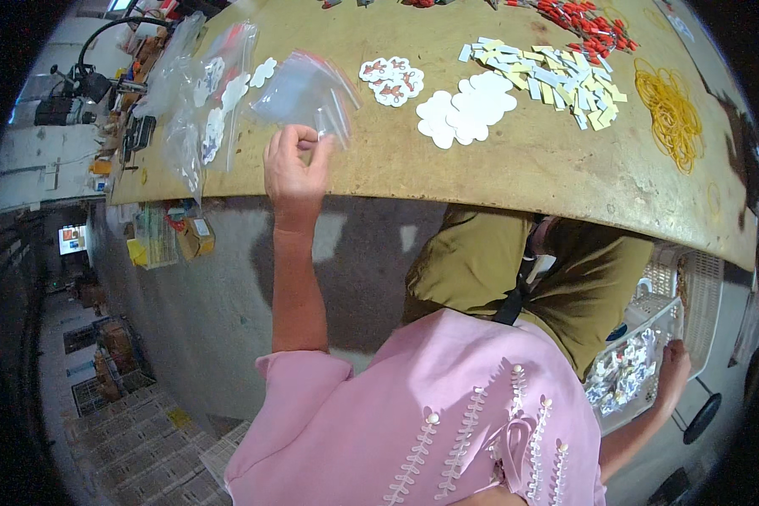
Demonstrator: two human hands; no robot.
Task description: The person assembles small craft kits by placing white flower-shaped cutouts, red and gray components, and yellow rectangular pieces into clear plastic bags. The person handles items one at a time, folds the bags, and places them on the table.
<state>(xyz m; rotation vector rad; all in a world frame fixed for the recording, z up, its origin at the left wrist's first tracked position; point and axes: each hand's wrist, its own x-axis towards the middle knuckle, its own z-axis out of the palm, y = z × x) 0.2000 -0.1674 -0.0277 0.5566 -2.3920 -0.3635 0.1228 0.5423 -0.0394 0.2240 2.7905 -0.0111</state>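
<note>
My left hand (297,164) is over the table near its front edge. Its thumb and fingers are pinched on the edge of a clear zip bag (336,126), the nearest of a fanned stack of clear zip bags (293,88) with red strips. Low on the right, my right hand (673,364) is at the side of a white plastic basket (628,337). Inside the basket lie many small filled clear packets (620,371). The right fingers are mostly hidden, so their grip cannot be made out.
Right of the bags lie cloud-shaped cards with printed pictures (392,80), blank white cloud cards (464,110), a heap of yellow and white strips (557,80), red-tipped small pieces (586,25) and yellow rubber bands (670,110). Larger plastic bags with cards (219,101) lie left.
</note>
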